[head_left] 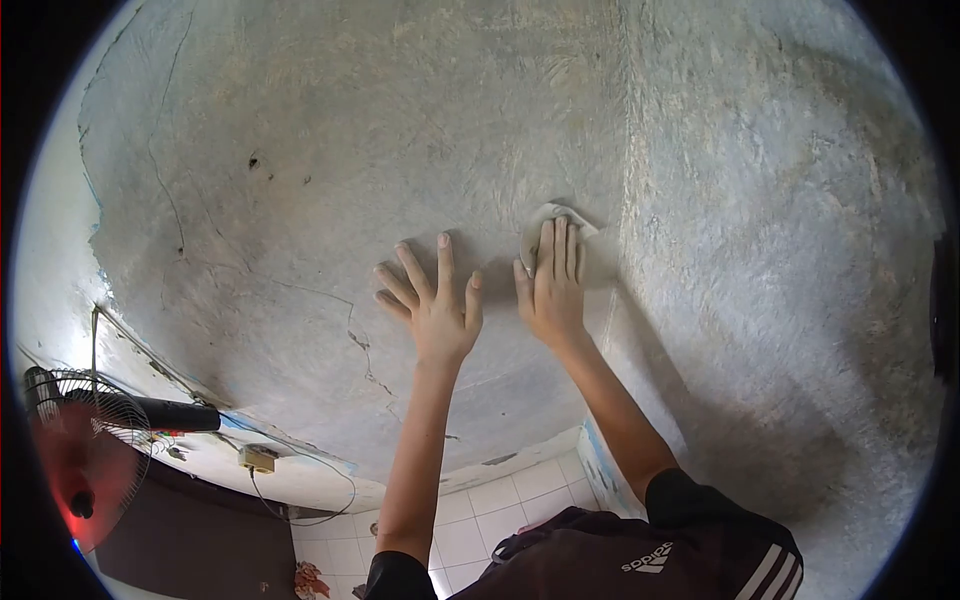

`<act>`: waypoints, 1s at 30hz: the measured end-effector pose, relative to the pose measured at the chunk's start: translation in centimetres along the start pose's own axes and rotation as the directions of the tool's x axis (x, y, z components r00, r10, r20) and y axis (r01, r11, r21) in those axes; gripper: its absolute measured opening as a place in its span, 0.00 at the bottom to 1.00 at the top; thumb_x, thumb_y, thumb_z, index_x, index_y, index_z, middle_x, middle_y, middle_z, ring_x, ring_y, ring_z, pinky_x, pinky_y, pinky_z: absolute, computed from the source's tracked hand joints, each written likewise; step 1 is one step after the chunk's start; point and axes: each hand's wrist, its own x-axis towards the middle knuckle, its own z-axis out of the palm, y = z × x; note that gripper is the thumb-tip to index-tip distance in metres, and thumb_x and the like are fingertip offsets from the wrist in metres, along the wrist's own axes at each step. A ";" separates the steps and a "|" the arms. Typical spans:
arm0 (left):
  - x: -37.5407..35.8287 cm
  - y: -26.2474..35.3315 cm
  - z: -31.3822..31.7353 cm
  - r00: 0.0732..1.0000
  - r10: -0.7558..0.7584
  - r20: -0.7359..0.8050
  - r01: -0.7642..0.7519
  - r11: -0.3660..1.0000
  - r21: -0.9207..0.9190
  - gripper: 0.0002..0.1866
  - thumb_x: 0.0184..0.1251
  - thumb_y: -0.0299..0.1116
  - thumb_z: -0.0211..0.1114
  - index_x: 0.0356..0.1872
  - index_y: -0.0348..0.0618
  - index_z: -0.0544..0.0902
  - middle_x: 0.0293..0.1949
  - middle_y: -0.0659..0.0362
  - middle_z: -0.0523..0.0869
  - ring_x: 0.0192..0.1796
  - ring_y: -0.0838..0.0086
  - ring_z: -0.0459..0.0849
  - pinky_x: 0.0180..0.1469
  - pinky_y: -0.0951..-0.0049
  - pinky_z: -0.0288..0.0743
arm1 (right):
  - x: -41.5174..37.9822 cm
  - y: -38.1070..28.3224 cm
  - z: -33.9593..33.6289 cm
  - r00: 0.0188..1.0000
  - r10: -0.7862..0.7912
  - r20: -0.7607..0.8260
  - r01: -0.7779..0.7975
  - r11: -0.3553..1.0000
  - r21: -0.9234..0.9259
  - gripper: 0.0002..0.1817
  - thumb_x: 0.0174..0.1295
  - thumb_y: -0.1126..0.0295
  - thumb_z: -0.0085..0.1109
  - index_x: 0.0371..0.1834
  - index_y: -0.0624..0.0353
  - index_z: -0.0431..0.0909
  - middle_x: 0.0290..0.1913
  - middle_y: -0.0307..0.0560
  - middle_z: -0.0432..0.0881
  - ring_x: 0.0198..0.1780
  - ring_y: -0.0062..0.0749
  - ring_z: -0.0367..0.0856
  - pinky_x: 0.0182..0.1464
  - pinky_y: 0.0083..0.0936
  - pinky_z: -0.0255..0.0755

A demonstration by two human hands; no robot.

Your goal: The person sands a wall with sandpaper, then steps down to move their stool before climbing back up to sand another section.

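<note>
My left hand (436,308) lies against the grey plastered wall (400,130) with its fingers spread, and nothing is in it. To its right, my right hand (553,285) presses a bent, pale grey sheet of sandpaper (541,222) on the same wall. Its fingers are close together over the sheet, with the thumb at the sheet's lower left edge. Part of the sandpaper is hidden under the fingers. Grey dust coats the fingertips of both hands.
A second rough wall (780,230) meets this one at a corner just right of my right hand. A crack (358,342) runs below left. At lower left are a fan (85,460), a socket box (257,459) with wires and a dark panel (190,520). White tiles (500,495) cover the floor.
</note>
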 end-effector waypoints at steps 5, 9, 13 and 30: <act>2.3 3.7 -1.8 0.991 0.122 0.060 -0.118 0.990 -0.077 0.34 0.76 0.51 0.58 0.80 0.64 0.61 0.82 0.38 0.38 0.79 0.27 0.24 0.70 0.20 0.23 | 10.3 0.8 -4.2 0.994 -0.071 -0.085 0.069 0.997 -0.026 0.37 0.76 0.55 0.46 0.78 0.73 0.56 0.78 0.70 0.57 0.80 0.66 0.53 0.78 0.60 0.45; 2.9 4.9 -0.2 0.991 0.120 0.058 -0.121 0.992 0.015 0.37 0.72 0.56 0.60 0.80 0.65 0.62 0.82 0.39 0.42 0.79 0.27 0.27 0.70 0.19 0.24 | 9.0 1.4 -3.8 0.993 -0.066 -0.093 0.065 0.998 -0.014 0.37 0.75 0.56 0.47 0.78 0.73 0.55 0.78 0.69 0.58 0.80 0.66 0.53 0.78 0.59 0.46; 2.3 4.4 1.4 0.995 0.094 0.010 -0.094 0.995 -0.021 0.44 0.65 0.68 0.61 0.80 0.64 0.63 0.81 0.37 0.47 0.79 0.26 0.31 0.69 0.19 0.24 | 0.9 2.4 -2.2 1.000 -0.027 0.011 0.027 1.000 -0.004 0.37 0.74 0.58 0.49 0.79 0.72 0.54 0.79 0.68 0.57 0.80 0.64 0.53 0.78 0.60 0.45; 0.1 4.1 2.2 0.997 0.001 0.075 0.004 0.998 -0.058 0.36 0.72 0.54 0.59 0.80 0.69 0.61 0.82 0.45 0.50 0.80 0.28 0.35 0.72 0.23 0.24 | 0.0 2.4 -2.1 0.992 -0.005 0.125 -0.022 0.976 0.215 0.35 0.78 0.58 0.43 0.78 0.75 0.53 0.79 0.75 0.53 0.80 0.75 0.46 0.79 0.61 0.42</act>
